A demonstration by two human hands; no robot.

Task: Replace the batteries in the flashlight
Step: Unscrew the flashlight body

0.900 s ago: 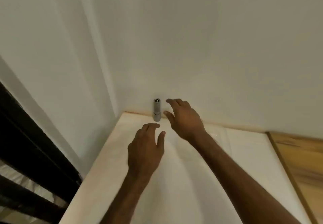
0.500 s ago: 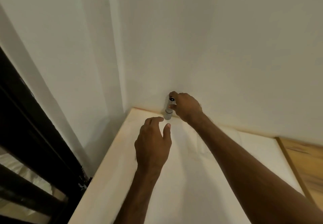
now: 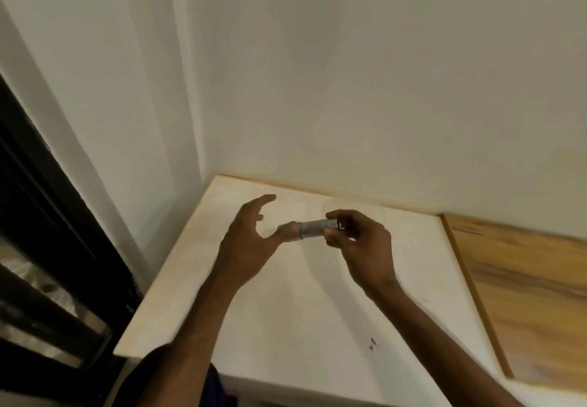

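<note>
Head view: the right hand [image 3: 359, 244] pinches one end of a small silver flashlight [image 3: 314, 228], held level above the pale tabletop [image 3: 286, 311]; the left hand [image 3: 247, 244] is spread open, thumb near the other end; it looks like rigid, ribbed metal, light, probably slick; grip body and cap separately.

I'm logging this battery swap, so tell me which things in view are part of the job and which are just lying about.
Part of the job:
- flashlight, held level above the table
- right hand, pinching one end of it
- left hand, open, its thumb at the other end

Just there:
- white tabletop
- wooden board at the right
- small dark specks on the tabletop
- black frame at the left
</note>
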